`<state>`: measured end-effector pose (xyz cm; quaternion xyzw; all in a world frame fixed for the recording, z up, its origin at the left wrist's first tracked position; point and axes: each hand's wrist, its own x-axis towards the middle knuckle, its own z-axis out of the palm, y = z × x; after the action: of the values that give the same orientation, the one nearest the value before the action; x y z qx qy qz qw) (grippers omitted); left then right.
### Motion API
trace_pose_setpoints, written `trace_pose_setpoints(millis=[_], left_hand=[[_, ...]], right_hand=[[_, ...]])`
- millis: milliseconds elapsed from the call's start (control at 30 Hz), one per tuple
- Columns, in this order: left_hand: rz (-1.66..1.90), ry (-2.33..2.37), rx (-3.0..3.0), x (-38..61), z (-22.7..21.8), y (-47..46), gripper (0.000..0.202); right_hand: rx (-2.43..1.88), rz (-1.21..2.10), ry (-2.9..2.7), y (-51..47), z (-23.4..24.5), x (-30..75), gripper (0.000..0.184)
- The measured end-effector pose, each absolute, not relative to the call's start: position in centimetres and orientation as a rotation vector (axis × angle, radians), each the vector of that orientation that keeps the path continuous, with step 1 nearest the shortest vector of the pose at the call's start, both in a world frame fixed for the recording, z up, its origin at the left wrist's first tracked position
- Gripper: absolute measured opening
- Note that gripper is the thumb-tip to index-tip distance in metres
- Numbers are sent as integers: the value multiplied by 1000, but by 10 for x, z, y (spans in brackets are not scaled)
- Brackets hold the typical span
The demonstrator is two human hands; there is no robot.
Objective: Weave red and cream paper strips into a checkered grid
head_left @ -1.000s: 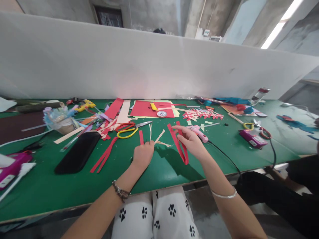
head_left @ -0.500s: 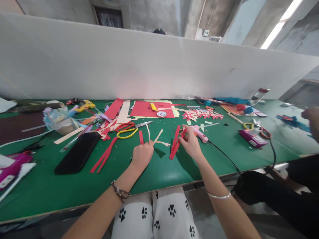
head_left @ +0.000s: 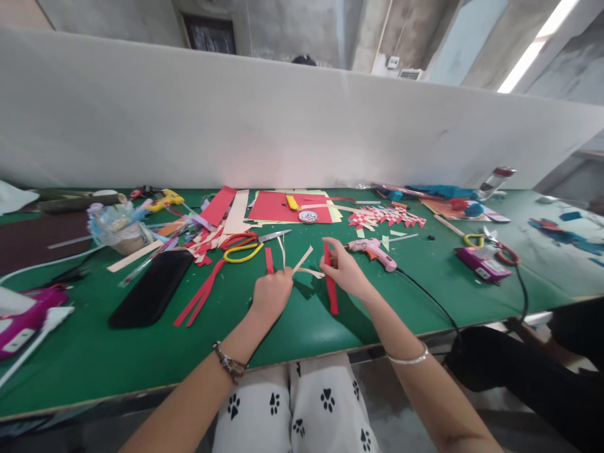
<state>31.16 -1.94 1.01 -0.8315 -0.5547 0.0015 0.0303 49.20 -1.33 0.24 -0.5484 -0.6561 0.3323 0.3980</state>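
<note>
My left hand [head_left: 274, 290] is closed round a few narrow paper strips; cream ends [head_left: 302, 258] stick out to the right and a red end [head_left: 269, 260] upward. In my right hand [head_left: 346, 269] a folded red paper strip [head_left: 332, 294] is pinched between thumb and fingers, its lower end hanging toward the table's front. Just right of that hand lies a pink glue gun [head_left: 372, 248] with a black cord. Scissors [head_left: 243, 248] with red and yellow handles rest beyond my left hand, and a forked red strip [head_left: 201, 297] lies left of it.
A black phone [head_left: 151, 289] and a cup of coloured scraps [head_left: 123, 233] are at left. Red and cream sheets [head_left: 267, 206] and woven paper pieces [head_left: 384, 217] lie at the back before a white partition [head_left: 283, 119]. A purple device [head_left: 482, 263] sits at right.
My right hand has moved left, toward my left hand, and the red strips in it now look like one upright band. My left hand keeps its grip. A person's hand at far right is gone from view.
</note>
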Motion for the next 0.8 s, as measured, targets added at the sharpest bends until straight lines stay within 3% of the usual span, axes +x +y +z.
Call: trace_pose_setpoints(millis=[133,267,367,467,667,800], left_hand=[[5,-1707,-2563,312,11,-20,25],[-1,-1687,-2574,313,10,-20,28],[-3,-1673,-2582,313,9,-20,27],[-3,-1672,-2579,313,8,-20,25],[1,-1657,-2585,313,9,-21,27],[3,-1653,-2581,313,8,-20,26]], right_hand=[[-1055,1232,-1289,-7,8,485,59],[-979,1295,-1173,-5,9,483,38],[-1040,1218,-1201,-6,5,487,22],[-1137,1046,-1347,-9,3,492,28],[-1318,329,-1773,-13,12,496,26],[-1221,604,-1751,-15,16,493,31]])
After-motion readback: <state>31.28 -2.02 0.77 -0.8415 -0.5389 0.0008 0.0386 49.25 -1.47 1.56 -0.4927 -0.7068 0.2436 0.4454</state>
